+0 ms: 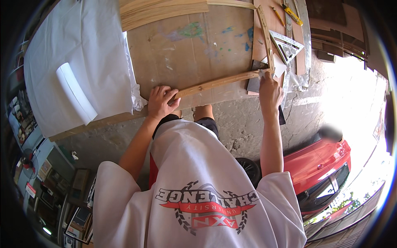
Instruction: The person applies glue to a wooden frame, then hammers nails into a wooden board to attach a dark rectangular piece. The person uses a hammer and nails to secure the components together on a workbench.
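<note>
A long wooden strip [223, 83] runs along the near side of the table and meets a second wooden strip [264, 35] in a corner at the right. My left hand [161, 101] is closed round the left end of the near strip. At the corner my right hand [271, 91] is bent into a fist, with something small and pale at its fingertips that I cannot make out. Dark flat pieces [253, 85] lie under the corner. Just right of it is a metal triangular set square [290, 48].
Brown, paint-stained sheeting [182, 53] covers the table. A yellow utility knife [292, 15] and a pencil [278, 16] lie at the far right. A plank [165, 12] lies across the far side. White sheeting [91, 37] and a curled white sheet [74, 93] are left. A red car [316, 165] stands behind, right.
</note>
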Demonstrator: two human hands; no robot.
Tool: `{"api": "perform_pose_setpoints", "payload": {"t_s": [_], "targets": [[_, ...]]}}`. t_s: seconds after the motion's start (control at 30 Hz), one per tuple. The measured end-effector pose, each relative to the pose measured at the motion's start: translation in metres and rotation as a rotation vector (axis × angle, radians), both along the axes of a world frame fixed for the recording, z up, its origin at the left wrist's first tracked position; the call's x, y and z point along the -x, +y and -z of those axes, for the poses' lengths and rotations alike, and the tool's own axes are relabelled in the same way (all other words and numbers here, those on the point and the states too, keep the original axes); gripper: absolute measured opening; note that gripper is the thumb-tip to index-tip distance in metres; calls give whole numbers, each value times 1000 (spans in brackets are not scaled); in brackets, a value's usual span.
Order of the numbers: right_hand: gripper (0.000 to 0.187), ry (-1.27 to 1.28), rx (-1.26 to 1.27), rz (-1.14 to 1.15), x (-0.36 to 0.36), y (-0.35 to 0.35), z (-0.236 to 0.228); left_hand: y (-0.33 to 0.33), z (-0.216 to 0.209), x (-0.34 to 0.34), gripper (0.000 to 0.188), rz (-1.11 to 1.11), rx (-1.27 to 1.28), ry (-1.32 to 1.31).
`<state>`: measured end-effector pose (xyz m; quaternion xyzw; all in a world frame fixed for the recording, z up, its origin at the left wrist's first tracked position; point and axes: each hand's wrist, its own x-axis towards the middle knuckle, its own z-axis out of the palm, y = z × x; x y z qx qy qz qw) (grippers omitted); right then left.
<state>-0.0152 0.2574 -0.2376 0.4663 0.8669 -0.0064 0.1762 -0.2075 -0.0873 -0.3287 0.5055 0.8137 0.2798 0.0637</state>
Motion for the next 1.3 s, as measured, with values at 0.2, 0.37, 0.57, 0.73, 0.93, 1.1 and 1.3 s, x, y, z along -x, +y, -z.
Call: {"api": "perform_pose_setpoints", "payload": {"t_s": [0.2, 0.37, 0.57, 0.73, 0.93, 1.1, 1.3], "targets": [[12, 42, -17, -128, -16, 14, 4, 0, -2, -2, 35, -8, 17, 1], [20, -26, -50, -126, -33, 36, -6, 1, -3, -2, 38, -5, 15, 0], [15, -73, -121, -282, -36, 36, 11, 2, -2, -3, 39, -4, 16, 30], [12, -20, -123, -352, -36, 17, 19, 3, -1, -5, 40, -4, 21, 57], [14, -105, -81, -421, -26, 11, 12, 3, -2, -6, 40, -4, 17, 68], [19, -74, -11, -406, -6, -7, -3, 1, -2, -4, 38, 10, 37, 45], [32, 410, 624, -357, 4, -35, -50, 0, -2, -4, 38, 20, -8, 27]]}}
